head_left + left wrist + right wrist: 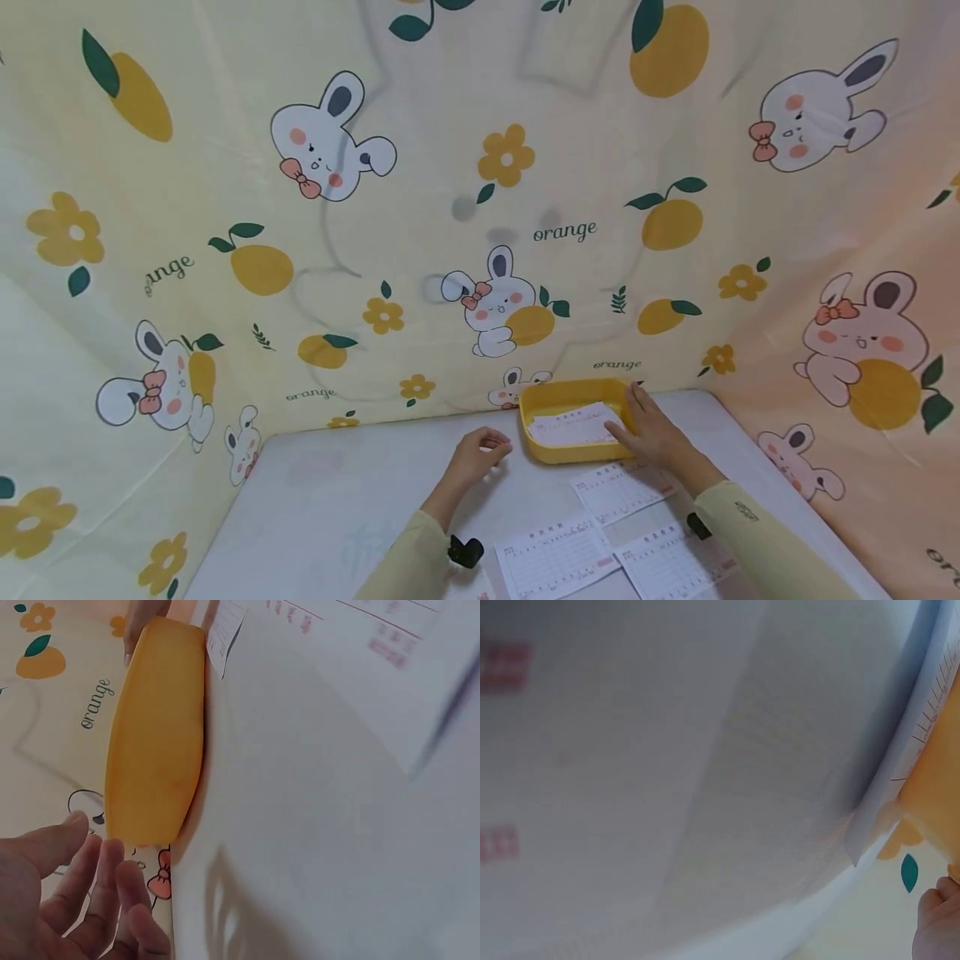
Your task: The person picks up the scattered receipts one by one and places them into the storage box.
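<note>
A yellow tray [536, 404] stands at the back of the white table [352, 492], with a printed paper sheet [573, 427] lying in it. My right hand [651, 429] lies with straight fingers on the tray's right rim and the sheet's edge. My left hand [480, 454] rests on the table just left of the tray, fingers loosely curled and holding nothing. In the left wrist view the tray's side [154, 735] is close ahead of my relaxed fingers [82, 900]. The right wrist view is blurred, showing a sheet edge and the tray [937, 802].
Three printed forms lie on the table near me: one [618, 487] just before the tray, two [555, 558] [671, 562] closer in. A cloth with rabbits and oranges [480, 208] walls in the table at back and sides.
</note>
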Demonstrator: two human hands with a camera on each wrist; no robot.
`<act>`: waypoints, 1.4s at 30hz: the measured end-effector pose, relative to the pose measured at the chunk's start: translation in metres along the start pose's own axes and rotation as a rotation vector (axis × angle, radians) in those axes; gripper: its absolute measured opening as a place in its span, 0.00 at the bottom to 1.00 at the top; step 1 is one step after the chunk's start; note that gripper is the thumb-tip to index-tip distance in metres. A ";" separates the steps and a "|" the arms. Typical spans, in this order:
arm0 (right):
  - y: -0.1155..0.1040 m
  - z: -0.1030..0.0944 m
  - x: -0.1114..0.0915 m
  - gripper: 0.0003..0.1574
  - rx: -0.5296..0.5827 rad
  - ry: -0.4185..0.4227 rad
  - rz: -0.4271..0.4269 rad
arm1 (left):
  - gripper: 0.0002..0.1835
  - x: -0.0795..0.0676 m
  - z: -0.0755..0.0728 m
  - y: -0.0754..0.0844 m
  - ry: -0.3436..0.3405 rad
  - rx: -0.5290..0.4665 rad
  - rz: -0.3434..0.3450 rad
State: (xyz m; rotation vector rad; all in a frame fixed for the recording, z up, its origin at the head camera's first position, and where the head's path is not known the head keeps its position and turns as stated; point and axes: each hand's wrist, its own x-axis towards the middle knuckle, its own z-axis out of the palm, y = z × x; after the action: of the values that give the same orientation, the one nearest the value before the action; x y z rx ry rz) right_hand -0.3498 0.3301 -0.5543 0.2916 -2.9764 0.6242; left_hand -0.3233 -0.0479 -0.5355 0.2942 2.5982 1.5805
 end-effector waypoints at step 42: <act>-0.004 0.000 0.000 0.69 -0.067 0.037 -0.037 | 0.16 -0.121 -0.115 -0.057 -0.108 0.193 -0.011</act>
State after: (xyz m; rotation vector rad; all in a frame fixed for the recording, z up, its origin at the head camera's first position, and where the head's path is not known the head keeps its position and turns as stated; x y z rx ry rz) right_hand -0.3491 0.3265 -0.5531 0.3247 -2.9423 0.5185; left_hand -0.2315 -0.1984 -0.5357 0.3673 2.6653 1.2734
